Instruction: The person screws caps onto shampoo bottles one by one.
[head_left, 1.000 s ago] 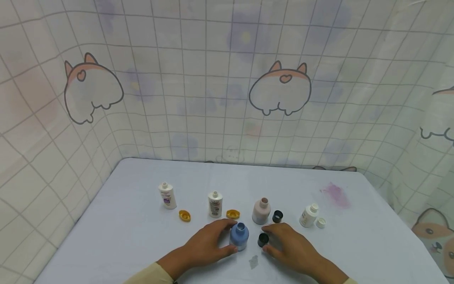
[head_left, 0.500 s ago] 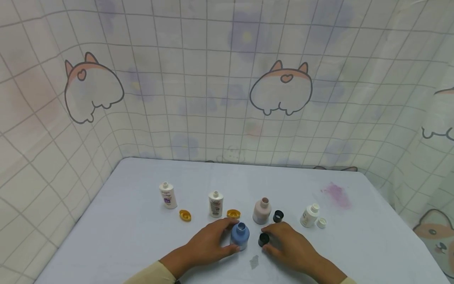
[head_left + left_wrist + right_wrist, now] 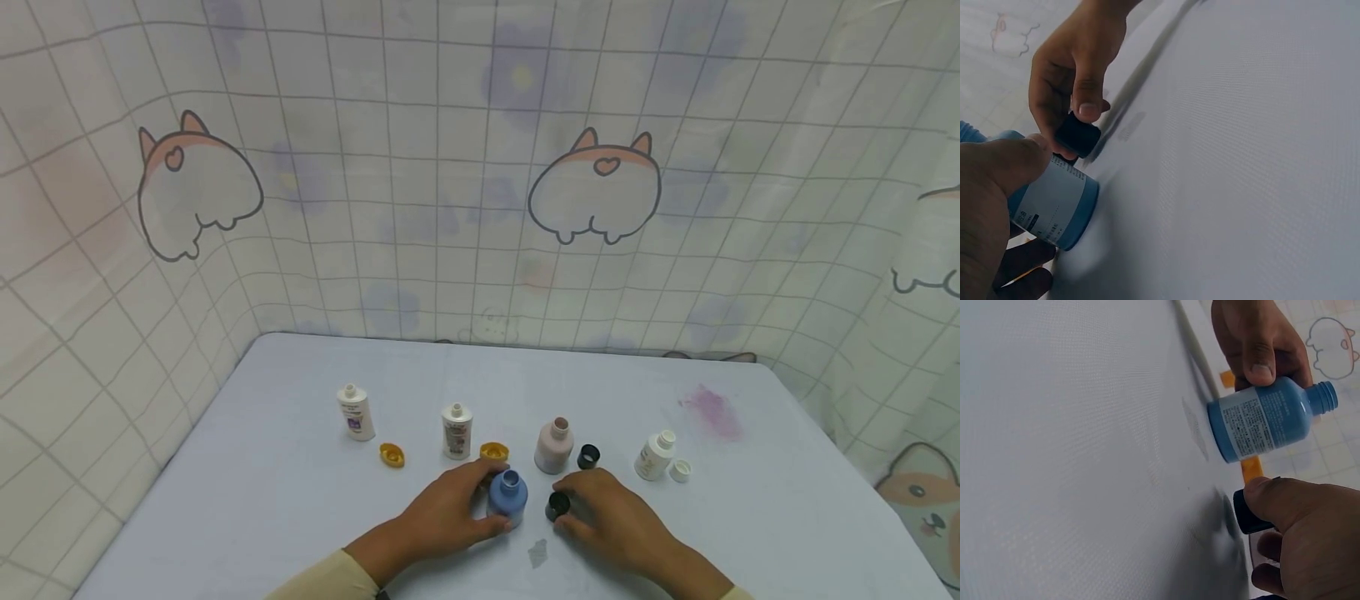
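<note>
My left hand holds an uncapped blue bottle upright near the front middle of the table, thumb on its near side. Its threaded neck and printed white label show in the right wrist view. Just to the right, my right hand pinches a black screw cap between thumb and fingers, low over the tabletop. In the left wrist view that cap overlaps the bottle's far side. The fingers behind the bottle are partly hidden.
Behind stand two white bottles with yellow caps beside them, a pinkish bottle with a black cap, and a small white bottle with a white cap. A patterned curtain surrounds the table.
My left hand has shifted slightly right, its thumb reaching a little further across the blue bottle. The right hand and the black cap have stayed in place.
</note>
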The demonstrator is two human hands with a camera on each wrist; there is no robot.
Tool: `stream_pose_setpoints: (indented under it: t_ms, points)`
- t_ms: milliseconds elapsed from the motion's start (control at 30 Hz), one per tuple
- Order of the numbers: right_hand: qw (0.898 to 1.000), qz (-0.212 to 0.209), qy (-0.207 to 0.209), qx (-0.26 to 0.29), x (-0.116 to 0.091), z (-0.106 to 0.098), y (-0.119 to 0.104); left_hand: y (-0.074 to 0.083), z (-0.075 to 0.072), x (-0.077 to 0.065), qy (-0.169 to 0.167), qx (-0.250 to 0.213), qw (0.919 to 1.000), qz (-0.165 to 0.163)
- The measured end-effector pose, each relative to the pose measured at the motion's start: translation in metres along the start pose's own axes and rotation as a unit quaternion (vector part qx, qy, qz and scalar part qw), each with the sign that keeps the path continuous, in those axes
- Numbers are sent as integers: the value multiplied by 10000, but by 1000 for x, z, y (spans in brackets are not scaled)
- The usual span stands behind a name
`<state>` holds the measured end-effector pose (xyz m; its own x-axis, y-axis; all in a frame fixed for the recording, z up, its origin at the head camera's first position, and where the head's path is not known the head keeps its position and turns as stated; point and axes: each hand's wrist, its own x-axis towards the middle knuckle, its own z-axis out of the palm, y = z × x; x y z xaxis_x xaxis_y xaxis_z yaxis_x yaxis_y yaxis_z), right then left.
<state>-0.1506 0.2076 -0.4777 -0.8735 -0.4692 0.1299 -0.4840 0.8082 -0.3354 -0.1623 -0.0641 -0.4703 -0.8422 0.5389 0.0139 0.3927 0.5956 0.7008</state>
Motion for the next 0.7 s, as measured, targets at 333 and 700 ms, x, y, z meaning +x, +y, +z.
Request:
stream_pose_setpoints:
  t_ms: [333, 700]
  points:
    - [9995, 235, -73, 193, -2, -5, -4, 1, 2, 1, 113, -22, 9998, -157]
    - [9959, 454, -168, 765, -3, -16, -10, 2, 3, -1, 203, -126, 9995, -229]
